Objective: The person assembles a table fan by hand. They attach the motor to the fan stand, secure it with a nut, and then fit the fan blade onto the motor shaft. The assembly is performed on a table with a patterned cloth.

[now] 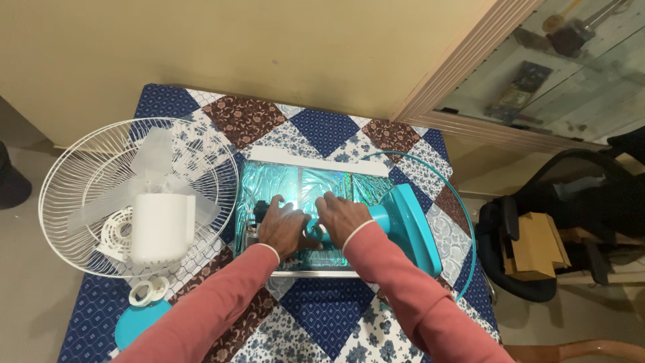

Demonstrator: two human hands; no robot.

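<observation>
Both hands are down on the teal fan stand, which is lying on its side on a shiny blue-green foil sheet in the middle of the counter. The counter's covered in a blue, brown and white patchwork cloth.

The right hand is wrapped around the stand's neck, with the wide teal base just off to its right. The left hand sits right beside it, touching, fingers curled over the dark metal bit at the end of the neck. Can't tell how firmly it's gripping, since the back of the hand hides that.

Off to the left of the left hand there's the white fan cage with its blades and white motor housing lying flat. Nearer the body, a small white ring piece next to a teal disc. A thin teal hoop curves around past the base.
</observation>
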